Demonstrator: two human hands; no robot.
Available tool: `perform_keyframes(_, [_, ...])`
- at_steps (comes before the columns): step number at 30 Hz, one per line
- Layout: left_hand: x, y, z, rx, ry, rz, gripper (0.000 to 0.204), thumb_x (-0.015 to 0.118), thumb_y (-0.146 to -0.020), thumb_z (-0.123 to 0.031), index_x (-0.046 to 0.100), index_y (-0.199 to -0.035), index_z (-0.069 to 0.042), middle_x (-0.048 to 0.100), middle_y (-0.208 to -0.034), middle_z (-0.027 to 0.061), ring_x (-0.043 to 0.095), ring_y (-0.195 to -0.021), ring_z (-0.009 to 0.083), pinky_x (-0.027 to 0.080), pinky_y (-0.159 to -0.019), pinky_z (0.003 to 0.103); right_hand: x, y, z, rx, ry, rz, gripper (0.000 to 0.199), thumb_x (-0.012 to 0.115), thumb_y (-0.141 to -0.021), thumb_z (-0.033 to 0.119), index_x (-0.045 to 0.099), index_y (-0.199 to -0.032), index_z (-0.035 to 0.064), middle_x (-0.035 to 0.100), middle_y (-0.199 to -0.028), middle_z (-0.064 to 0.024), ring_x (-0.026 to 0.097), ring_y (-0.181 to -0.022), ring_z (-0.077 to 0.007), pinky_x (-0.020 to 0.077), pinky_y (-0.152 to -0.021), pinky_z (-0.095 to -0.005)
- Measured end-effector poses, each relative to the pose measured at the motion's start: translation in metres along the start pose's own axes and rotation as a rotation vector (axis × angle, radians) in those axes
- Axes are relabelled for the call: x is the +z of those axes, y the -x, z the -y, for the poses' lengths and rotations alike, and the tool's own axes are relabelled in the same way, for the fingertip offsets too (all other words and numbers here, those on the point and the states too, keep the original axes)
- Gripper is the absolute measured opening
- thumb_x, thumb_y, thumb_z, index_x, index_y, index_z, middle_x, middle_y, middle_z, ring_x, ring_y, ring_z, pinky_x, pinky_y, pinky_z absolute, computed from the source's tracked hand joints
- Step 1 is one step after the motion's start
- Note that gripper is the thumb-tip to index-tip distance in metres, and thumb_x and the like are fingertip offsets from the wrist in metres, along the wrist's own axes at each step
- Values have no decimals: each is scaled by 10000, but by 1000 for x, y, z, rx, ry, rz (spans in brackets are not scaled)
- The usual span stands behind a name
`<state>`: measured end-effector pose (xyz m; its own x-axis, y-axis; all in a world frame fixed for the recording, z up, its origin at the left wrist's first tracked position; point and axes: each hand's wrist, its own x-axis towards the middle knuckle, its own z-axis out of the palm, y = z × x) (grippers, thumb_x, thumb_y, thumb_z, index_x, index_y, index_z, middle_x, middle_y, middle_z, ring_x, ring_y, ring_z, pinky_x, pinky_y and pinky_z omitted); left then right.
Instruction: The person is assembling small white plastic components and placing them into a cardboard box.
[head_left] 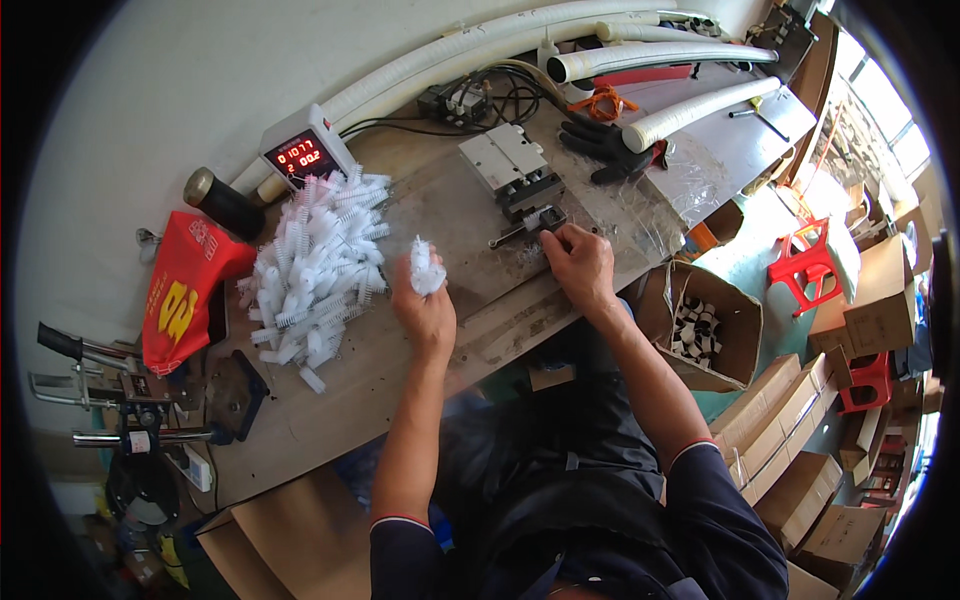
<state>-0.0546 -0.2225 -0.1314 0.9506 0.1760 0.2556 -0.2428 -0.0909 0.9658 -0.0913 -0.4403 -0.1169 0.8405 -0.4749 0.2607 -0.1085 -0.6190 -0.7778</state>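
White bunch (426, 272) was held in the closed left hand (427, 320), just right of the pile (318, 265). Right hand (584, 270) was half-curled at the front of the fixture (503, 160); whether anything was pinched could not be told. Piece handling at the fixture was judged to be in hand; fine fingertip alignment seemed called for next.

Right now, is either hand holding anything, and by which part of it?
The left hand holds white plastic pieces by the end nearer the wrist. The right hand is at the metal fixture; whether it holds anything cannot be told.
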Motion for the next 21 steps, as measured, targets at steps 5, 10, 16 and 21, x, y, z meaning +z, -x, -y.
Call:
perform_keyframes(5, [2,-2,0,251,-302,59,140,667,-945,-52,669,-1085,-46,689,-955,168,685,-874,341,532,-792,392,0,5,1,-34,-51,-16,261,725,-898,289,710,-824,39,674,-716,-188,690,-703,-383,533,-653,-436])
perform_keyframes(10, [22,1,-18,257,-388,166,177,694,-890,-41,666,-1065,-50,684,-988,166,677,-944,385,529,-826,427,-2,5,-4,-51,-84,-35,250,733,-895,277,710,-823,39,676,-726,-185,690,-690,-374,528,-637,-430])
perform_keyframes(16, [47,1,-17,402,-535,297,344,662,-792,39,635,-1109,-91,661,-1035,132,653,-962,408,519,-812,484,-1,5,-4,-27,-145,-44,251,741,-894,277,715,-828,36,668,-707,-185,683,-660,-361,524,-621,-423])
perform_keyframes(21, [51,2,-18,468,-619,326,322,674,-777,64,679,-1066,-78,678,-1008,129,676,-921,390,535,-789,453,-1,5,-6,-7,-200,-55,251,745,-895,278,724,-847,33,661,-692,-182,676,-640,-341,524,-619,-409])
